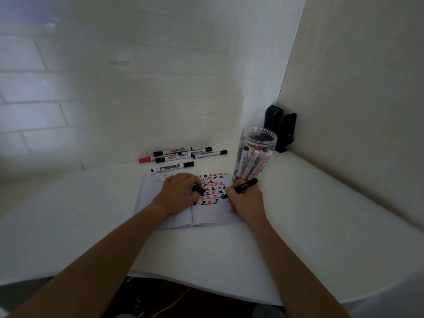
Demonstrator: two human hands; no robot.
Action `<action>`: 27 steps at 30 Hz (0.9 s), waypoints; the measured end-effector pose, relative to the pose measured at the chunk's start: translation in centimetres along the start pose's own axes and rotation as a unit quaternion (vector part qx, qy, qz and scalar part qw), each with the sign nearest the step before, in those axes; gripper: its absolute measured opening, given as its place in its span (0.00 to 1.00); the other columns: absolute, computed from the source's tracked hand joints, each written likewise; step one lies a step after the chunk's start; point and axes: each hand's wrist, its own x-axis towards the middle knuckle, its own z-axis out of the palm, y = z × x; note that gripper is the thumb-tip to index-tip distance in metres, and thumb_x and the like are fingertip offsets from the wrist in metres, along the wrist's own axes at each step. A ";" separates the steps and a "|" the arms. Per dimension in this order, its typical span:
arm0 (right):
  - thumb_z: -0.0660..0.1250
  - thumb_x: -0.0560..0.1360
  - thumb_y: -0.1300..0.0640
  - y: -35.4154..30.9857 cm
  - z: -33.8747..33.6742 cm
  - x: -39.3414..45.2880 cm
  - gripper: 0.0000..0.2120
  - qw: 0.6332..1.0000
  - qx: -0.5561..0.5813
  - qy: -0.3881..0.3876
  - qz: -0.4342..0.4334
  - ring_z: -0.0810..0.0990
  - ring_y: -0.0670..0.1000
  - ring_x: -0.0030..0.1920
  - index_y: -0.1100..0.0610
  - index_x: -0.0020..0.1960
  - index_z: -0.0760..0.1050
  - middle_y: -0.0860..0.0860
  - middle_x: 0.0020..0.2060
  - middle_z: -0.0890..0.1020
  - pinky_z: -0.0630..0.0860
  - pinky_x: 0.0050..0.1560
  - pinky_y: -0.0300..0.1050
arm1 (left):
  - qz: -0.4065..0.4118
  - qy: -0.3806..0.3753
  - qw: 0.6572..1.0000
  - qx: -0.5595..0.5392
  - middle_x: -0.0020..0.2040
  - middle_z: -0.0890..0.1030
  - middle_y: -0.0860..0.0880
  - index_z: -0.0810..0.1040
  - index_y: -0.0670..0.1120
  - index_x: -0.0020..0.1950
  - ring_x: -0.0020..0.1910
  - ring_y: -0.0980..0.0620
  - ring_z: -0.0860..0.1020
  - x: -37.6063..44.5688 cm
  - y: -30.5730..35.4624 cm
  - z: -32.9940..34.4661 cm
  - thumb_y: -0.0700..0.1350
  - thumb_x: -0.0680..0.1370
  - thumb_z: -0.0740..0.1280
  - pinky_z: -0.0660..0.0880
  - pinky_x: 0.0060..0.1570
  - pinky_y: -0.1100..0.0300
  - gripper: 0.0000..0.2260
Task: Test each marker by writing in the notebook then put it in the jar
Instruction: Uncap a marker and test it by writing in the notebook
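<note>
An open notebook lies on the white table, its right page filled with rows of red and black marks. My right hand grips a black marker, tip down on the right page. My left hand rests on the notebook and pinches a black marker cap. A clear plastic jar stands upright just behind my right hand and holds several markers. Several more markers lie on the table behind the notebook, one of them with a red cap.
A black device stands in the corner behind the jar. White tiled wall runs along the back and a plain panel rises on the right. The table's front edge curves near my body, with a cable below it.
</note>
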 end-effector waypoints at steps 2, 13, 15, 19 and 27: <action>0.69 0.77 0.64 0.0 0.0 0.0 0.06 1.000 0.002 -0.001 -0.002 0.76 0.51 0.22 0.67 0.44 0.76 0.63 0.33 0.82 0.78 0.25 0.44 | 0.000 -0.001 1.000 0.000 0.59 0.77 0.56 0.77 0.57 0.57 0.63 0.54 0.72 0.1 -0.1 0.0 0.61 0.70 0.55 0.63 0.67 0.47 0.20; 0.69 0.77 0.63 0.1 0.1 -0.1 0.06 1.000 -0.008 0.012 0.007 0.77 0.50 0.23 0.62 0.42 0.74 0.65 0.34 0.82 0.79 0.26 0.43 | 0.007 0.017 1.000 -0.010 0.55 0.78 0.57 0.78 0.57 0.55 0.59 0.55 0.73 0.1 -0.2 0.3 0.60 0.71 0.55 0.64 0.65 0.48 0.19; 0.68 0.77 0.64 -0.1 0.1 -0.1 0.06 1.000 -0.005 0.006 -0.001 0.76 0.51 0.22 0.64 0.42 0.74 0.66 0.34 0.81 0.78 0.25 0.43 | 0.008 0.017 1.000 -0.008 0.55 0.78 0.57 0.78 0.57 0.55 0.59 0.55 0.72 0.1 -0.3 0.4 0.60 0.71 0.55 0.64 0.65 0.48 0.19; 0.68 0.76 0.65 -0.1 0.2 -0.1 0.06 1.000 -0.007 -0.007 0.001 0.76 0.51 0.24 0.65 0.42 0.74 0.66 0.33 0.81 0.79 0.26 0.43 | 0.011 0.020 1.000 -0.011 0.54 0.78 0.58 0.78 0.58 0.55 0.59 0.55 0.73 0.2 -0.6 0.5 0.60 0.71 0.56 0.64 0.65 0.47 0.18; 0.68 0.77 0.64 0.1 0.1 -0.1 0.06 1.000 -0.009 -0.001 0.005 0.75 0.52 0.23 0.63 0.41 0.74 0.68 0.35 0.81 0.77 0.25 0.42 | 0.008 0.023 0.999 -0.022 0.52 0.79 0.58 0.79 0.57 0.54 0.57 0.55 0.74 0.1 -0.2 0.3 0.62 0.72 0.55 0.65 0.65 0.47 0.20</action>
